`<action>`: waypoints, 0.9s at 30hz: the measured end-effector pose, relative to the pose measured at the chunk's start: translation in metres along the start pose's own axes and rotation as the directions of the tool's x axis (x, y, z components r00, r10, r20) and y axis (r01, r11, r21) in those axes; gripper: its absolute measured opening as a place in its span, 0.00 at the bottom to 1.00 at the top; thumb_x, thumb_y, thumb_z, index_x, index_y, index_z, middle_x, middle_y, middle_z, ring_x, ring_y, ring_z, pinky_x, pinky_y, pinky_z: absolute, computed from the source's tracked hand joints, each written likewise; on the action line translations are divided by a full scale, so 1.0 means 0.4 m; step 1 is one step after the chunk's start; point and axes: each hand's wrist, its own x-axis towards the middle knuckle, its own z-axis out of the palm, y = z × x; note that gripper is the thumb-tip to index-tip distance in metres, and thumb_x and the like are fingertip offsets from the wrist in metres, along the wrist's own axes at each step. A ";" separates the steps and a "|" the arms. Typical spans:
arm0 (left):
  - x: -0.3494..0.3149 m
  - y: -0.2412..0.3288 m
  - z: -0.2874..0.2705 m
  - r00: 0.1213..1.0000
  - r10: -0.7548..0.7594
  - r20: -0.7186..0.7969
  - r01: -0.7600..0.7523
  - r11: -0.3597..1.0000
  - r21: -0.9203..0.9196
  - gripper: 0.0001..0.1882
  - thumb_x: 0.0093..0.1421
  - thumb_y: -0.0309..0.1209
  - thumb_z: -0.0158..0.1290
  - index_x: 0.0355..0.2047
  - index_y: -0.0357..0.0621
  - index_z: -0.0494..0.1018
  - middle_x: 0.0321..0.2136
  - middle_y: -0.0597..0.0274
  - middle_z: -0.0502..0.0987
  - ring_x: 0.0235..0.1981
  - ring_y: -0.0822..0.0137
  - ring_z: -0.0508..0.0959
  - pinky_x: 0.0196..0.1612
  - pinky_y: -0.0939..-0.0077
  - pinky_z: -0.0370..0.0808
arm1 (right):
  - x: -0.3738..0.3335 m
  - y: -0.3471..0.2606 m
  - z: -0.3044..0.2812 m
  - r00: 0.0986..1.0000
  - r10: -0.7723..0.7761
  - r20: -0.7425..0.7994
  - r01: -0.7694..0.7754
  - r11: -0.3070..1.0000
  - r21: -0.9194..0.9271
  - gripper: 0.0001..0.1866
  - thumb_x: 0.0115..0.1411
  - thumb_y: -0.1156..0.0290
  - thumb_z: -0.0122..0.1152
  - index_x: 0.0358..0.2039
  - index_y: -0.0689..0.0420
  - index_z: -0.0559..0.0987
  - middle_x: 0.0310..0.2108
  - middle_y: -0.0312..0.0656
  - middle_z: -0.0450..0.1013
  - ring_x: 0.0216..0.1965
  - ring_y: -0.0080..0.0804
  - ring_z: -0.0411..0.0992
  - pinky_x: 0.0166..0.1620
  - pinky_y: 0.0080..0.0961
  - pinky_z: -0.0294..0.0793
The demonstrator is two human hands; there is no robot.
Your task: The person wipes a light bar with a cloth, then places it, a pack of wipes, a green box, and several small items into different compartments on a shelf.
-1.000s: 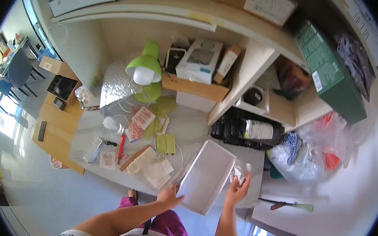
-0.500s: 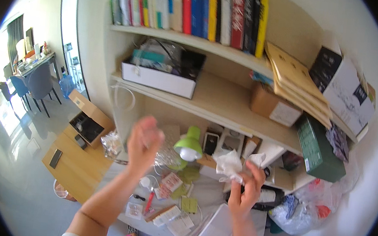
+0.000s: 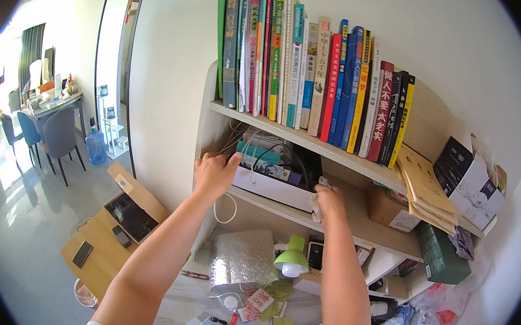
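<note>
Okay, the left hand (image 3: 215, 174) is gripping the left end of the white box (image 3: 275, 189), fingers curling round it, thumb lying by the front rim, no gap showing. The right hand (image 3: 330, 202) is pinching a crumpled white tissue (image 3: 316, 210) and bearing on the box's right front corner; can't tell how much of the wall those fingers are catching. Box is sitting on the shelf (image 3: 360, 222) under the book row (image 3: 337, 85), front wall near the shelf edge.

Risks, my read: the tissue could be weakening the right grip, so any pull might be skewing the box. A white cable (image 3: 254, 171) is draping over the front wall and could be snagging. Loose stuff is filling the box, including a teal item (image 3: 261, 152); a forward tilt could be dumping it onto the green lamp (image 3: 293, 255) and cluttered surface (image 3: 181, 299) below.

Pose: both forearms are slanting up from the lower edge, left leaning rightward, right running near vertical, hands bracketing the box.
</note>
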 end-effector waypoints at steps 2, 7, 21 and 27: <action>-0.008 -0.019 0.006 0.999 0.033 0.006 -0.033 0.999 -0.037 0.27 0.60 0.52 0.43 0.28 0.39 0.78 0.44 0.48 0.73 0.54 0.49 0.62 0.55 0.60 0.57 | -0.015 0.008 0.003 1.000 -0.023 -0.005 0.023 1.000 0.000 0.10 0.47 0.68 0.56 0.24 0.63 0.75 0.20 0.41 0.71 0.21 0.30 0.67 0.25 0.31 0.65; -0.085 -0.065 0.030 0.960 -0.210 -0.184 0.085 0.848 -0.524 0.24 0.60 0.51 0.46 0.41 0.41 0.71 0.47 0.45 0.68 0.54 0.52 0.62 0.57 0.61 0.55 | -0.099 -0.009 0.003 0.994 -0.093 -0.050 0.090 0.994 -0.070 0.09 0.48 0.70 0.55 0.17 0.61 0.71 0.15 0.37 0.65 0.17 0.26 0.64 0.21 0.29 0.62; -0.098 -0.035 -0.092 0.706 0.034 0.708 0.703 -0.159 -0.693 0.35 0.53 0.61 0.49 0.49 0.44 0.66 0.44 0.50 0.72 0.44 0.53 0.73 0.45 0.49 0.70 | -0.212 -0.018 -0.031 0.987 -0.157 0.044 0.162 0.968 -0.191 0.12 0.48 0.68 0.52 0.18 0.66 0.70 0.14 0.42 0.64 0.17 0.27 0.61 0.22 0.32 0.61; -0.155 -0.022 -0.170 0.648 -0.088 0.757 0.762 0.083 -0.642 0.38 0.51 0.58 0.55 0.54 0.46 0.61 0.40 0.52 0.72 0.42 0.54 0.73 0.43 0.48 0.71 | -0.243 -0.015 -0.113 0.978 -0.205 0.028 0.207 0.969 -0.136 0.09 0.48 0.71 0.51 0.17 0.64 0.70 0.13 0.38 0.64 0.16 0.25 0.61 0.20 0.29 0.60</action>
